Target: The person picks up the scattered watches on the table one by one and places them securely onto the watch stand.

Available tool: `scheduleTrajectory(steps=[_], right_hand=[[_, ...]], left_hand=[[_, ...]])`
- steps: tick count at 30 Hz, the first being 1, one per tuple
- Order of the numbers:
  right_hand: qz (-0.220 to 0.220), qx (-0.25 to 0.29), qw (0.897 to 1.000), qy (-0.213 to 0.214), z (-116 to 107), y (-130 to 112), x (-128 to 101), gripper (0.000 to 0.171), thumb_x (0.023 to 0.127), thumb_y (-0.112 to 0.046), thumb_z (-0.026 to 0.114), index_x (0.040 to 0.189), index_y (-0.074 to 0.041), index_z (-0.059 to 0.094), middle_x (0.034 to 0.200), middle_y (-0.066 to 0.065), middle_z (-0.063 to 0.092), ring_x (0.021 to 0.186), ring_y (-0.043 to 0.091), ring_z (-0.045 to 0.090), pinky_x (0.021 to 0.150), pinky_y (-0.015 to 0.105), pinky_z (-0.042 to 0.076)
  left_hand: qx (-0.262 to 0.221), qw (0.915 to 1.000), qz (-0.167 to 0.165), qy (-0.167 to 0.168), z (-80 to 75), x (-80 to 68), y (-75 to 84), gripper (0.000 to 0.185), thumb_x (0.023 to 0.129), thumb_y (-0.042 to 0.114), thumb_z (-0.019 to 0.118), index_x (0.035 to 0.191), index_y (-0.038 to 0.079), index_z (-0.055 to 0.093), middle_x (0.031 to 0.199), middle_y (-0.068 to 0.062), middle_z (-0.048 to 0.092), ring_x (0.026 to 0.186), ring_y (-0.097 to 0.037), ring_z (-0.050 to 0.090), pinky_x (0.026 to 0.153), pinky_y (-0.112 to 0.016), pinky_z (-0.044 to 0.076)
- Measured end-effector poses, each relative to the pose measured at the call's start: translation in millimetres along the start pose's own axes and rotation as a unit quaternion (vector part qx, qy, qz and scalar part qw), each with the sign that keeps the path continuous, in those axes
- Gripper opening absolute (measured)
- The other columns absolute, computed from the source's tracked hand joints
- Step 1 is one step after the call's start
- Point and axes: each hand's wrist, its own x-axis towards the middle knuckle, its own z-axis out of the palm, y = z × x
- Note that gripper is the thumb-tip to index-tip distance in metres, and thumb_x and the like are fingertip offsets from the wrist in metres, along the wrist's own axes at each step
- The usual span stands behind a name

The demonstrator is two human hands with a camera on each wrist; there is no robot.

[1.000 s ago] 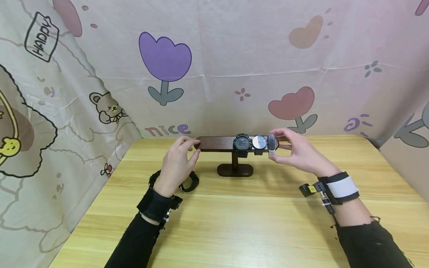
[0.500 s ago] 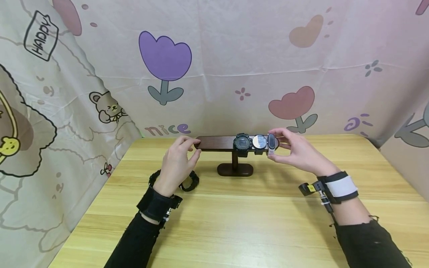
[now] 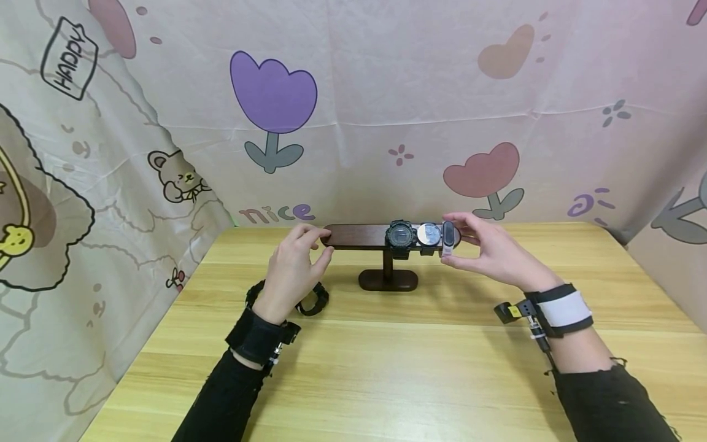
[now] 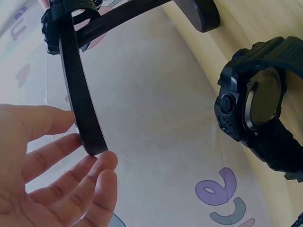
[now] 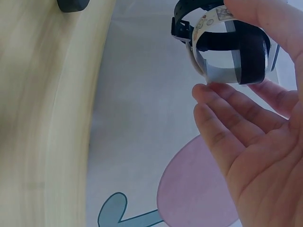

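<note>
The brown stand (image 3: pixel 358 236) is on the far part of the table (image 3: pixel 386 368), its long bar running left to right. The left hand (image 3: pixel 289 273) pinches its left end. The right hand (image 3: pixel 491 250) holds the pale-banded watch (image 3: pixel 448 238) at the right end, its long face crossing the bar.

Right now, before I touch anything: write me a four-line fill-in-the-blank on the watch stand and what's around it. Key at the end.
1. The dark wooden watch stand carries ____ wrist devices.
2. The person's ____ hand pinches the stand's bare end.
3. The round mirror-faced watch sits ____ the chunky digital watch and the slim fitness band.
4. A loose watch on the table has a ____ strap.

Key: three; left; between; black.
</note>
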Motion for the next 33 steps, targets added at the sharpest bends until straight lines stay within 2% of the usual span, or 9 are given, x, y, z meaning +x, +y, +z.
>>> scheduleTrajectory(steps=[14, 25, 33], right_hand=[[-0.019, -0.002, 1.000, 0.001, 0.0, -1.8, -0.4, 0.076, 0.091, -0.020, 0.088, 0.155, -0.008, 0.050, 0.155, 0.015, 0.059, 0.142, 0.039, 0.061, 0.118, 0.048, 0.045], [-0.019, -0.005, 1.000, 0.011, -5.5, -8.9, -4.3, 0.080, 0.090, -0.028, 0.089, 0.157, -0.011, 0.050, 0.158, 0.011, 0.058, 0.147, 0.039, 0.054, 0.124, 0.055, 0.038], [-0.046, -0.029, 0.998, 0.036, -12.0, -18.6, -7.1, 0.076, 0.090, -0.027, 0.090, 0.155, -0.011, 0.053, 0.155, 0.010, 0.060, 0.144, 0.034, 0.057, 0.120, 0.052, 0.042]], left_hand=[[0.004, 1.0000, -0.003, -0.008, -2.5, -0.2, 0.8, 0.031, 0.097, 0.016, 0.080, 0.126, 0.008, 0.077, 0.117, -0.012, 0.071, 0.093, -0.025, 0.072, 0.059, -0.036, 0.053], [0.007, 0.9996, -0.007, -0.028, -5.2, -1.2, -0.4, 0.038, 0.097, 0.018, 0.080, 0.134, 0.010, 0.073, 0.120, -0.011, 0.070, 0.094, -0.025, 0.071, 0.058, -0.035, 0.052], [0.013, 0.9983, -0.018, -0.054, -12.4, -5.7, -0.7, 0.056, 0.098, 0.023, 0.080, 0.148, 0.009, 0.060, 0.137, -0.014, 0.068, 0.108, -0.031, 0.074, 0.072, -0.047, 0.062]])
